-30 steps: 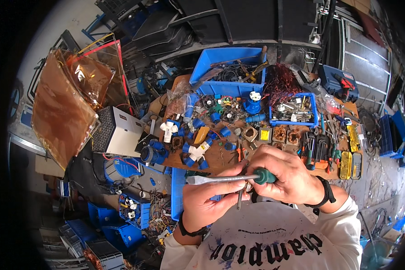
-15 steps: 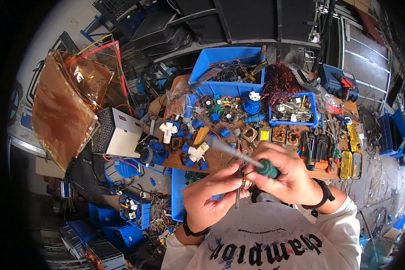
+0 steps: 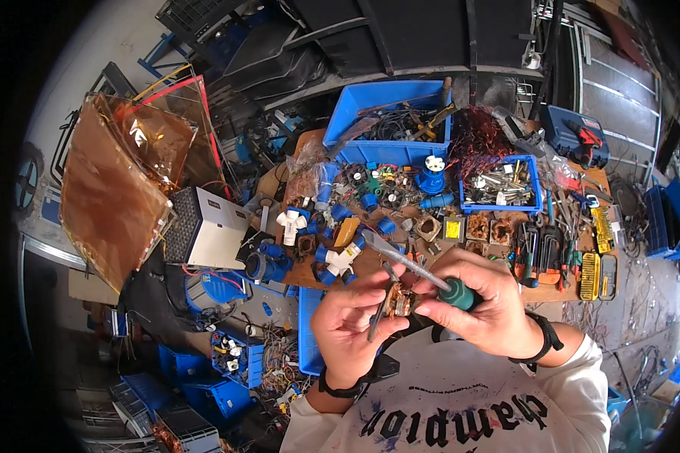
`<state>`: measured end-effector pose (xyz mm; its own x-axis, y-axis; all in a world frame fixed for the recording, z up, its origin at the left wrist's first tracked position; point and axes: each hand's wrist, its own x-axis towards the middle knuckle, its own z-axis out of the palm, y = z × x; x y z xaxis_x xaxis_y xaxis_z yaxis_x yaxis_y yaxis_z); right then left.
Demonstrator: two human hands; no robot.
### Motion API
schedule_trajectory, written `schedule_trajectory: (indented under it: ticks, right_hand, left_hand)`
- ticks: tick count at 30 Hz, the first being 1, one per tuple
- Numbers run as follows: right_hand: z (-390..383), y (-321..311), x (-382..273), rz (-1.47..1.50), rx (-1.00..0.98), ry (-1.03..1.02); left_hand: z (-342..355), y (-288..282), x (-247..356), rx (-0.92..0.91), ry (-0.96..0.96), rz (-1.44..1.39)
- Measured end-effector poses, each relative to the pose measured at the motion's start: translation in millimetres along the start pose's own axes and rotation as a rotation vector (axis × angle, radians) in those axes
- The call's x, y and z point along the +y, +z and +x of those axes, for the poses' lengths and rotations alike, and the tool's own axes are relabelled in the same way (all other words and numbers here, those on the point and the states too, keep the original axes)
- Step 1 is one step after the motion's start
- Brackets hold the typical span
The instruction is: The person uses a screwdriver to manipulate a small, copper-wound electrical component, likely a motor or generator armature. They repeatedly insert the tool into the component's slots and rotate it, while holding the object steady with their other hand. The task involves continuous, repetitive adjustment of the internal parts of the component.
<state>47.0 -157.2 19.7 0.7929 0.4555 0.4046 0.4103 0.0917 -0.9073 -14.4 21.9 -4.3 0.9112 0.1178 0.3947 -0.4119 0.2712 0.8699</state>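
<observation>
My left hand (image 3: 344, 325) is closed on a small motor rotor (image 3: 398, 303) with copper windings and a thin metal shaft, which stands at a slant between thumb and fingers. Close on its right, my right hand (image 3: 495, 309) grips a screwdriver (image 3: 414, 266) by its green handle. The broad, flat end of the blade points up and to the left, passing above the rotor. Both hands are in front of my chest, near the front edge of the wooden table (image 3: 370, 264). Whether the right fingertips touch the rotor I cannot tell.
A big blue bin (image 3: 389, 155) of cables and a blue crate (image 3: 499, 204) of metal parts stand at the back. Blue and white plastic fittings (image 3: 340, 260) lie left, hand tools (image 3: 540, 249) right. A blue basket (image 3: 308, 332) sits beside my left wrist.
The rotor has tilted, so its windings show more in my left hand. The screwdriver, blurred before, is now sharper, its handle slightly lower and to the right. The whole view has shifted slightly.
</observation>
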Motion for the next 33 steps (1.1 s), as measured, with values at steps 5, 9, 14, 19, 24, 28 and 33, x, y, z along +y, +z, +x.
schedule_trajectory:
  ticks: [5, 9, 14, 19, 24, 28, 33]
  right_hand:
    - [-5.4, 9.5, -0.5, -0.019, 0.073, 0.007]
    - [-6.7, 14.1, -2.2, 0.034, 0.085, 0.084]
    - [-7.5, 15.3, -6.6, 0.047, 0.068, 0.19]
    - [-7.8, 13.8, -9.2, 0.0, 0.039, 0.316]
    - [-8.7, 13.8, -5.0, -0.034, 0.03, 0.33]
    - [-6.5, 13.8, -5.2, -0.061, 0.03, 0.278]
    - [-5.9, 12.6, -5.0, -0.056, 0.018, 0.245]
  left_hand:
    - [1.1, 3.1, -4.1, 0.008, 0.198, 0.271]
    - [-0.2, -3.0, -6.1, -0.068, 0.328, 0.504]
    - [-1.1, -1.4, -7.2, -0.049, 0.457, 0.684]
    - [4.4, 5.4, 1.0, -0.063, 0.531, 0.89]
    - [4.3, 6.8, 1.4, -0.055, 0.572, 0.942]
    - [4.3, 7.7, -2.5, -0.044, 0.598, 0.932]
    - [3.3, 8.7, -3.0, -0.053, 0.584, 0.914]
